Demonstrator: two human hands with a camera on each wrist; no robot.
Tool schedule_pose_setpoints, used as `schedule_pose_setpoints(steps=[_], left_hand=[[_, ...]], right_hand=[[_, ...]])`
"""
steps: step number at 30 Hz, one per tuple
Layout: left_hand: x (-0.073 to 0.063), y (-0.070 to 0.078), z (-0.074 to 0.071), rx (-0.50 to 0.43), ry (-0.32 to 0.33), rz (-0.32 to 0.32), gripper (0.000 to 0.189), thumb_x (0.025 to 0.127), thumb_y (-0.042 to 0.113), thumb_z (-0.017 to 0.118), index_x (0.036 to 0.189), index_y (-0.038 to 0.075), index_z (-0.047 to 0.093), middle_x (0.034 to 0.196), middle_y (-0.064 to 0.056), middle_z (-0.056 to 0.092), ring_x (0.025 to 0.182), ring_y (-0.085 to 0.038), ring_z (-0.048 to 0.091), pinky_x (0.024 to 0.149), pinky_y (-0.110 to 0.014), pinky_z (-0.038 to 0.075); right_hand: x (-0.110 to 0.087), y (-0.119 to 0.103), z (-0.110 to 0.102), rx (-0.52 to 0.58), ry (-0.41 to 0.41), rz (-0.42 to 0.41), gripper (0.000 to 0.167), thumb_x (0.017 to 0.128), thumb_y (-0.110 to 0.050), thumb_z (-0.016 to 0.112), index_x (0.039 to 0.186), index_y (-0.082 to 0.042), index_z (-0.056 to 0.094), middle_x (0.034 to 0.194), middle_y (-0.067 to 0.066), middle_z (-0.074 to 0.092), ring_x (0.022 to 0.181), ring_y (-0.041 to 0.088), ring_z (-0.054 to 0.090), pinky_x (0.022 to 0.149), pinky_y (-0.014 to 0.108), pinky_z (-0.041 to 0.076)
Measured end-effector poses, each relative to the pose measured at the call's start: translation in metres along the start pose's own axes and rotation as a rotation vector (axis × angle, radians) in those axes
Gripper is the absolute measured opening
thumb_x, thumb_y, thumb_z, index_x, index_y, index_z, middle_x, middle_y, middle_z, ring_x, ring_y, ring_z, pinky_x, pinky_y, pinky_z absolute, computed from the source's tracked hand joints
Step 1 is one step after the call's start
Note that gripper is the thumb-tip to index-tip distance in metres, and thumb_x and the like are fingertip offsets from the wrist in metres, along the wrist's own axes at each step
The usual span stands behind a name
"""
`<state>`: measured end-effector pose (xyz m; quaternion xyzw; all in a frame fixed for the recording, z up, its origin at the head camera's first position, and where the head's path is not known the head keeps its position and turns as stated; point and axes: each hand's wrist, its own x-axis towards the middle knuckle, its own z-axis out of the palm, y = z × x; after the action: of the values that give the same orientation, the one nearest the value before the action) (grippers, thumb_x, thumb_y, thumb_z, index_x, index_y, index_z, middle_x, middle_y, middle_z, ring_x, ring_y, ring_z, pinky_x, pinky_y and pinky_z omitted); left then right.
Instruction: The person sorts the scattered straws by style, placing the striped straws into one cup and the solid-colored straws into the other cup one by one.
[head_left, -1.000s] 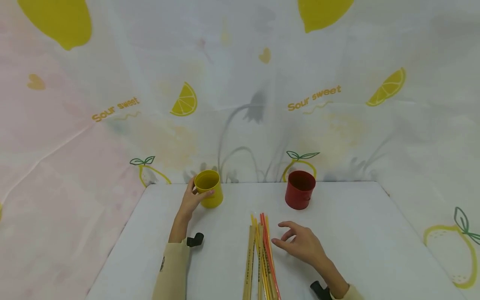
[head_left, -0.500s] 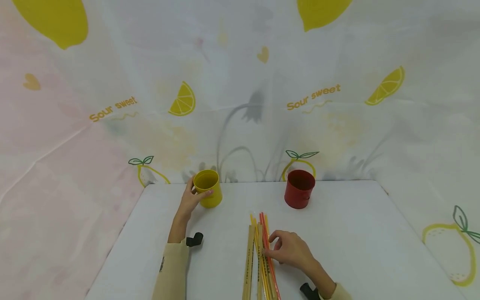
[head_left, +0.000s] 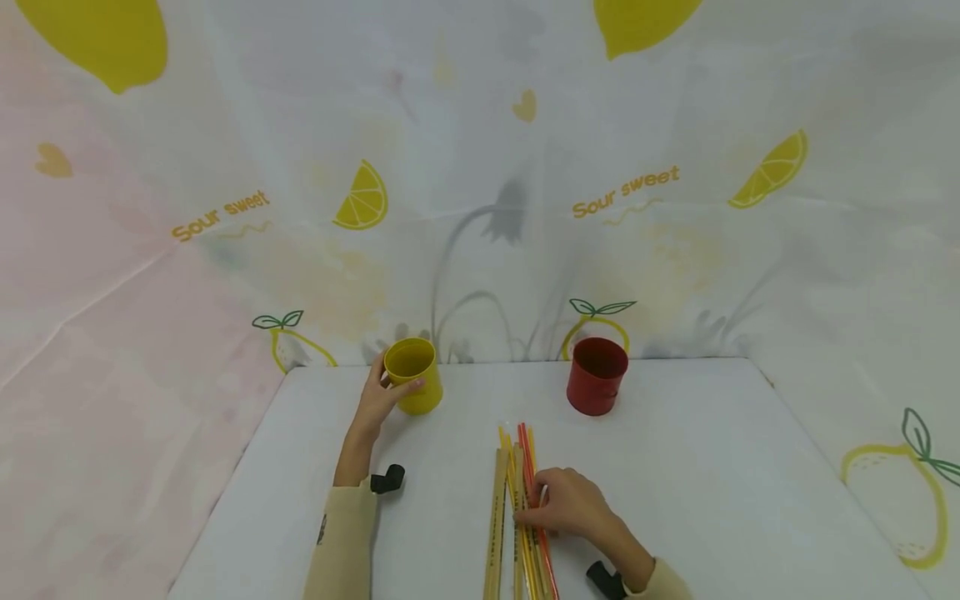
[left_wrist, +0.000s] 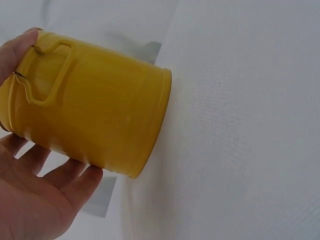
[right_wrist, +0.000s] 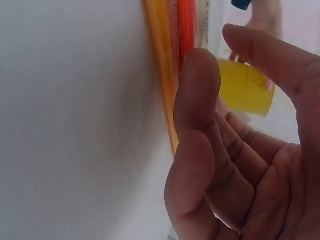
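At the back left of the table, a small yellow metal pail [head_left: 416, 379] stands upright. My left hand [head_left: 378, 400] grips its side, the thumb near the rim and fingers round the wall; a wire handle shows in the left wrist view. Long thin sticks lie in a loose bundle at the middle front: red sticks [head_left: 522, 442], yellow sticks [head_left: 511, 467] and tan printed paper-sleeved sticks [head_left: 495, 533]. My right hand [head_left: 570, 504] is over the bundle's right side, fingers bent at the red and yellow sticks. In the right wrist view, its thumb [right_wrist: 255, 47] stands apart from the fingers.
A red pail [head_left: 597, 379] stands at the back right. The white table [head_left: 712, 483] ends at a fabric backdrop [head_left: 480, 167] printed with lemons. Black wrist mounts [head_left: 387, 478] stick out beside both forearms.
My right hand has moved left and down from beside the bundle onto its right part. The left hand keeps its grip on the yellow pail. The head view has shifted slightly.
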<state>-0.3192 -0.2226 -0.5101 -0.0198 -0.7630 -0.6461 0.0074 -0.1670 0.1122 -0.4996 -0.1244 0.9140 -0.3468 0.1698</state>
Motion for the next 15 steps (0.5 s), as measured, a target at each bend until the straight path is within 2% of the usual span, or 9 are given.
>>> schedule_pose_setpoints(steps=[4, 8, 15], left_hand=[[0.001, 0.000, -0.001, -0.003, 0.001, 0.012, 0.090, 0.083, 0.027, 0.082, 0.155, 0.024, 0.027, 0.155, -0.008, 0.029, 0.141, -0.038, 0.030, 0.112, -0.061, 0.022], [0.002, 0.000, -0.001, -0.002, 0.001, 0.008, 0.091, 0.082, 0.028, 0.082, 0.154, 0.024, 0.027, 0.156, -0.007, 0.029, 0.141, -0.038, 0.029, 0.112, -0.061, 0.022], [0.001, 0.000, 0.002, -0.005, 0.010, 0.010, 0.088, 0.083, 0.027, 0.082, 0.154, 0.026, 0.029, 0.156, -0.007, 0.028, 0.140, -0.038, 0.031, 0.112, -0.060, 0.023]], right_hand=[[0.002, 0.000, 0.004, -0.032, 0.036, -0.007, 0.037, 0.078, -0.043, 0.081, 0.070, -0.017, 0.056, 0.057, -0.007, 0.050, 0.051, 0.009, 0.045, 0.045, 0.025, 0.031], [0.003, 0.000, 0.008, -0.027, 0.039, -0.002, 0.039, 0.079, -0.041, 0.081, 0.066, -0.016, 0.054, 0.055, -0.008, 0.048, 0.049, 0.008, 0.042, 0.045, 0.024, 0.027], [0.004, -0.005, 0.013, -0.029, 0.047, -0.018, 0.033, 0.079, -0.032, 0.079, 0.062, -0.017, 0.055, 0.053, -0.010, 0.048, 0.048, 0.006, 0.042, 0.044, 0.022, 0.028]])
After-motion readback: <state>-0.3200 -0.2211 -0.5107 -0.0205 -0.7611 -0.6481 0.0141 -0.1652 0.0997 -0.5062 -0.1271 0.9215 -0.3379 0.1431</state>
